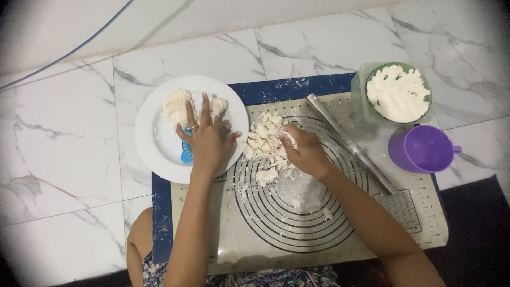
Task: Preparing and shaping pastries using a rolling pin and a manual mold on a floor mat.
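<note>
My left hand (206, 137) lies flat with fingers spread over the white plate (154, 143), covering a blue dumpling mould (186, 151) and touching shaped dough pieces (177, 103). My right hand (303, 150) rests on the baking mat (297, 223), its fingers closed around a scrap of dough at the edge of a pile of torn dough scraps (265, 141).
A metal rolling pin (348, 142) lies diagonally on the mat to the right. A green bowl of flour (398, 93) sits in a clear container, with a purple cup (422, 149) beside it. The marble floor (64, 159) surrounds the mat.
</note>
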